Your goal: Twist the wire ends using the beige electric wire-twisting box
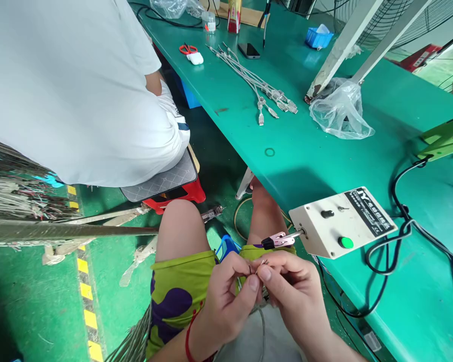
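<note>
Low in the head view, my left hand [232, 296] pinches the thin wire ends [263, 263] of a grey cable between thumb and fingertips. My right hand [294, 284] meets it, thumb and index finger closed on the same fine wires. The grey cable [263, 327] hangs below my hands over my lap. Just beyond them, a pink and black clip [278, 241] sticks out on a rod from a white control box [342, 221] with a green button, at the table's edge. A red string circles my left wrist.
On the green table [234, 130] lie grey USB cables [252, 80], a phone [249, 50], red-handled scissors [187, 49] and a plastic bag [342, 108]. Black cords [394, 201] run at the right. A person in white [98, 90] sits at the left on a red stool [192, 191]; cable bundles [18, 196] lie beside.
</note>
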Available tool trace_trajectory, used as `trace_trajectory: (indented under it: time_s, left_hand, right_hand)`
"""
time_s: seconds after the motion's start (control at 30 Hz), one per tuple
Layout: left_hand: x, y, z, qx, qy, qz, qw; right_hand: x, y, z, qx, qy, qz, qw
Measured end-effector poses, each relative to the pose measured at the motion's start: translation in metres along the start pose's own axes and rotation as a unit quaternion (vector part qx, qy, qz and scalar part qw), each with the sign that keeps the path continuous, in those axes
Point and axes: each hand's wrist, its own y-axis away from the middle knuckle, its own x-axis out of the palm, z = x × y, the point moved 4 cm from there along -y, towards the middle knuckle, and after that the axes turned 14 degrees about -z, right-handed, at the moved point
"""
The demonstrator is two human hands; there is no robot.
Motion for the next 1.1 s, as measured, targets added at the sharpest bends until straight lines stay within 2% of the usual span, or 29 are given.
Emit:
trace_trajectory:
  time_s: [0.13, 0.37, 0.43, 0.7, 1.0, 1.1]
  left_hand:
    - [-0.001, 0.002, 0.005, -0.007, 0.013, 0.008, 1.000]
    - [-0.001, 0.004, 0.008, -0.024, 0.021, 0.020, 0.999]
    - [-0.003, 0.005, 0.009, -0.023, 0.016, 0.007, 1.000]
    - [-0.010, 0.007, 0.012, -0.008, -0.012, -0.071, 0.997]
    - [-0.001, -0.009, 0.003, -0.025, -0.029, -0.093, 0.995]
    - [-0.002, -0.011, 0.003, -0.012, -0.052, -0.105, 0.993]
  right_hand:
    - [-0.003, 0.000, -0.015, 0.056, -0.041, 0.010, 0.998]
    - [-0.007, 0.002, -0.021, 0.082, -0.052, 0.025, 0.995]
    - [-0.006, 0.001, -0.022, 0.083, -0.052, 0.031, 0.995]
    - [0.001, -0.004, -0.025, 0.070, -0.047, 0.031, 0.996]
    - [-0.008, -0.006, -0.032, 0.045, 0.004, -0.019, 0.999]
    - [-0.013, -0.007, -0.035, 0.021, 0.021, -0.044, 0.999]
